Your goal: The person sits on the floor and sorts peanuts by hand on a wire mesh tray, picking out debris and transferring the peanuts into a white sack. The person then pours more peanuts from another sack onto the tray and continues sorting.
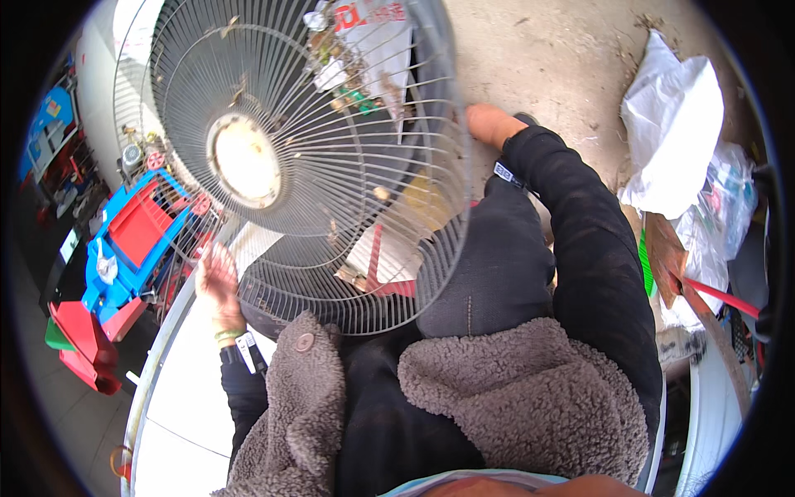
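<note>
A large wire fan guard (397,180), round and dusty, with a pale metal disc (246,160) at its centre, stands tilted before me. At its lower left edge is my left hand (218,279), fingers raised and palm partly showing; whether it grips the wires cannot be made out. My right hand (490,123) is at the guard's right rim, its fingers hidden behind the wires. Through the guard show a printed white plastic bag (379,50), mixed litter and a white carton piece with a red stripe (397,255).
Blue and red plastic parts (140,223) lie at the left, with a red bin-like piece (87,348) below. On the right are a white sack (674,124), clear plastic bags (723,192) and a rusty metal blade (664,255) beside a red rod. Concrete floor (553,56) shows ahead.
</note>
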The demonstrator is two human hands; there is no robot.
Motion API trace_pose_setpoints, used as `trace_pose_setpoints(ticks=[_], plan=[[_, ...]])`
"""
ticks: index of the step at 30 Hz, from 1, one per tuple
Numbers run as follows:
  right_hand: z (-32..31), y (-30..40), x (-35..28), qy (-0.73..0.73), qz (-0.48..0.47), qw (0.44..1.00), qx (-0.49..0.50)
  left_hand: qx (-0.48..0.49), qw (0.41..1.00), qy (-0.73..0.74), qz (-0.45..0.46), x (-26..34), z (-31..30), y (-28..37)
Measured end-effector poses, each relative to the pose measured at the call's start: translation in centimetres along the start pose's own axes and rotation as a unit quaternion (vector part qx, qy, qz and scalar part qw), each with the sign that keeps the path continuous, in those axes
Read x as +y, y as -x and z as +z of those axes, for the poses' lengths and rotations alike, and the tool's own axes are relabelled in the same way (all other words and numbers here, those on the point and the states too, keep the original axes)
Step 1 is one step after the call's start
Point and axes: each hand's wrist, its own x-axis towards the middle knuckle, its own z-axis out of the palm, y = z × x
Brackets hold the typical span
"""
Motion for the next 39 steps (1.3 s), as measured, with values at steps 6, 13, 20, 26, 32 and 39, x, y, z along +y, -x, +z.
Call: trace_pose_setpoints(ticks=[6,13,20,26,32,39], plan=[[1.5,-0.2,-0.8,0.064,0.002,0.998,-0.001,0.113,0.993,0.03,0.012,-1.5,2.5,-0.7],[3.0,-0.7,-1.2,-0.01,-0.081,0.991,-0.108,0.094,0.995,0.02,0.005,-1.9,1.0,-1.1],[7.4,-1.7,-1.2,0.125,-0.17,0.972,-0.106,0.059,0.998,0.038,-0.001,-2.0,1.0,-1.1],[2.7,1.1,-1.2,-0.149,0.059,0.986,-0.056,0.045,0.998,0.033,-0.008,-1.5,1.6,-1.7],[-7.7,9.6,-1.5,-0.733,0.091,0.656,0.156,0.02,1.0,0.019,0.005,-1.2,3.2,-3.4],[-14.4,21.6,-6.1,-0.496,0.118,0.736,0.446,0.042,0.999,0.0,-0.017,-0.7,4.5,-6.2]])
